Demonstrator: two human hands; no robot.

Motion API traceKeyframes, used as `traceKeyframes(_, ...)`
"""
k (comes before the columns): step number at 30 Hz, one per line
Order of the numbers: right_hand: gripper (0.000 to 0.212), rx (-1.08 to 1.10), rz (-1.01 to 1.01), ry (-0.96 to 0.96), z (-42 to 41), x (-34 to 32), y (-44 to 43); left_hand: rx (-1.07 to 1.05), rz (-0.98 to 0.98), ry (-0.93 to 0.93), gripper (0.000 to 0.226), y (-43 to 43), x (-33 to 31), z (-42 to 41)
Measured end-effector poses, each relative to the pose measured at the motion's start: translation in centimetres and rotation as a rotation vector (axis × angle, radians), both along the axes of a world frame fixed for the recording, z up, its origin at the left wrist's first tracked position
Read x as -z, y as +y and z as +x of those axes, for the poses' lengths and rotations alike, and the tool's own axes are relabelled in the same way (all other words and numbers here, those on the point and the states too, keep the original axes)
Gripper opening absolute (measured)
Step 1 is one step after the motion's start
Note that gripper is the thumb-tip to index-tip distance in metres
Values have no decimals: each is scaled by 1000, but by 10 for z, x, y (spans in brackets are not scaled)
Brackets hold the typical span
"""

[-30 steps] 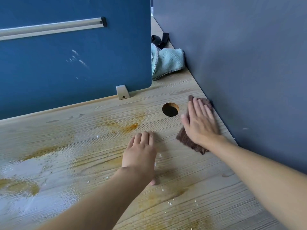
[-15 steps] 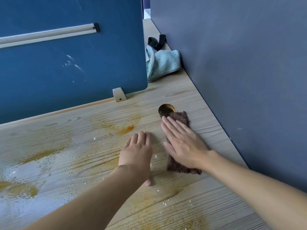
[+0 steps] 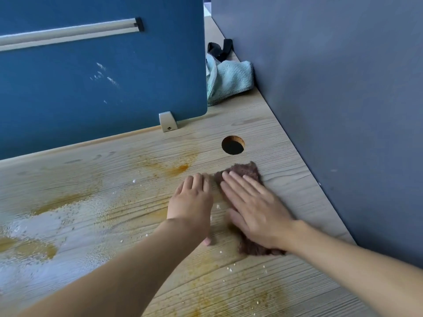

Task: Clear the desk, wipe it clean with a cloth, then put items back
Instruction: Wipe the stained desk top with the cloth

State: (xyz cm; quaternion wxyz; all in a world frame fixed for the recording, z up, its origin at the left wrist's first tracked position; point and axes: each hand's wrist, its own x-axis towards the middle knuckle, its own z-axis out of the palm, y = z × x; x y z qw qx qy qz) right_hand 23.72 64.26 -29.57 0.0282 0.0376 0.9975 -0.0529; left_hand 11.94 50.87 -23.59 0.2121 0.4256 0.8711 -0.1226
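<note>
— Brown nubby cloth: where is it?
— Under your right hand, fingers flat, pressing it onto the pale wooden desk, near the round hole. Your left hand rests flat beside it, holding nothing. Press firmly; sweep left across the orange stains.

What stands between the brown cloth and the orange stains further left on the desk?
The left hand, flat on the desk, sits right beside the brown cloth, between it and the orange stains.

Brown cloth; pale wood-grain desk (orange-yellow stains); blue partition; mint towel.
</note>
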Motion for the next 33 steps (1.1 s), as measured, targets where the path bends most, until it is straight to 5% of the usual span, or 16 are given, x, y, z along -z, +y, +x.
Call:
traceKeyframes(3, 62, -232, 7, -47, 11, -2, 10, 3, -3, -10, 145, -1, -2, 0)
traceKeyframes(8, 72, 285, 70, -34, -28, 2, 83, 4, 6, -19, 143, -5, -1, 1)
traceKeyframes(11, 74, 415, 67, -1, -27, 8, 64, -1, 26, -15, 140, -6, 0, 1)
traceKeyframes(18, 63, -228, 41, -58, 31, -6, -6, 8, 13, -18, 145, -5, -1, 1)
traceKeyframes(25, 73, 472, 85, 4, -6, 8, 59, 3, 28, -34, 146, -8, 0, 0)
traceKeyframes(27, 70, 395, 72, 29, 9, 6, 23, -4, 47, -35, 144, -8, 1, 0)
traceKeyframes(30, 65, -12, 76, -32, 50, -3, -31, 0, 47, -27, 140, -7, 0, 0)
traceKeyframes(33, 63, -190, 63, -90, 57, -7, -12, 10, 38, -17, 142, -6, 1, 0)
